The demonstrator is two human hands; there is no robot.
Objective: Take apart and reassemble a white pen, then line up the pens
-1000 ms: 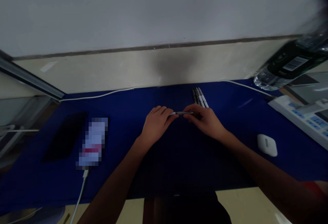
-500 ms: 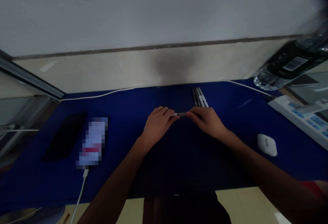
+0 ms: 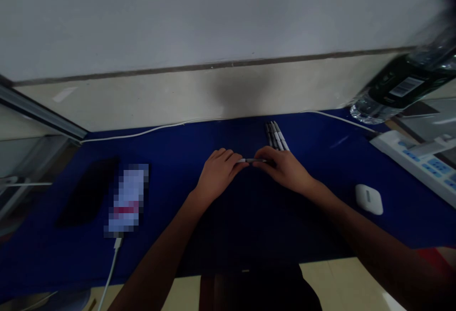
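A slim pen (image 3: 251, 160), white at its left end and grey toward the right, lies level between my two hands at the middle of the desk. My left hand (image 3: 220, 173) pinches its white end. The thumb and fingers of my right hand (image 3: 284, 166) are around the grey end, and the tip shows between them. Just beyond my right hand, several pens (image 3: 276, 135) in white and dark grey lie side by side on the blue desk cover (image 3: 228, 225); their near ends are partly hidden by that hand.
On the left are a dark flat object (image 3: 87, 191) and a phone (image 3: 128, 199) with a white cable. To the right sit a white earphone case (image 3: 369, 199), a power strip (image 3: 416, 159) and a large bottle (image 3: 399, 88). A wall (image 3: 160, 97) rises behind the desk.
The fingers of my right hand have opened a little around the pen, so more of its grey end shows. My left hand keeps its pinch. The whole view has shifted slightly.
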